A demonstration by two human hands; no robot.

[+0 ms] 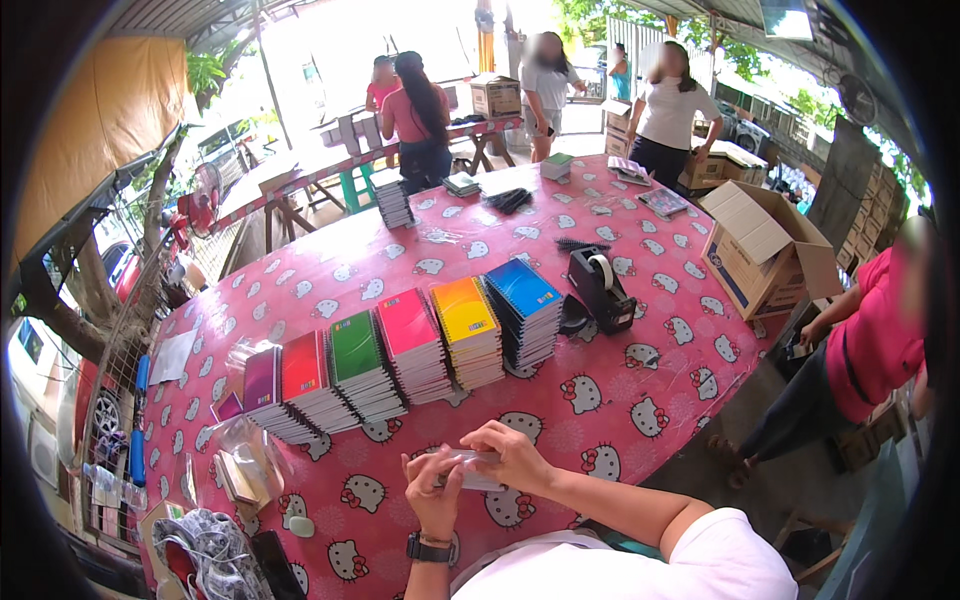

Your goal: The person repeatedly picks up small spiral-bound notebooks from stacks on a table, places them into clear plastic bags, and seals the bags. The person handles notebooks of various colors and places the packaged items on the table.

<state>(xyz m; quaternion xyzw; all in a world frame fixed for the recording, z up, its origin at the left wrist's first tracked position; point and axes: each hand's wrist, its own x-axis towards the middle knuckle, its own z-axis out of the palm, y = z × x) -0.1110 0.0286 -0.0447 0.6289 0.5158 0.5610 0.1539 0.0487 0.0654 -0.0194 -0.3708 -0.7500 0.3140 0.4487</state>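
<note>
Near the table's front edge, my left hand (435, 492) and my right hand (518, 460) come together around a piece of clear plastic (480, 474). Fingers of both hands are closed on it and partly cover it, so its full shape is hidden. Beyond them runs a row of spiral notebook stacks, sorted by cover colour: purple (263, 378), red (303, 364), green (356, 348), pink (408, 322), yellow (464, 308) and blue (523, 287). A black tape dispenser (604, 292) stands right of the blue stack.
Left of my hands lie plastic-wrapped items (240, 475), a pale green oval object (301, 526) and a patterned cloth (212, 552). An opened cardboard box (765, 245) stands at the right edge, near a person in pink (880, 330). More people and notebook stacks (392, 203) are at the far side.
</note>
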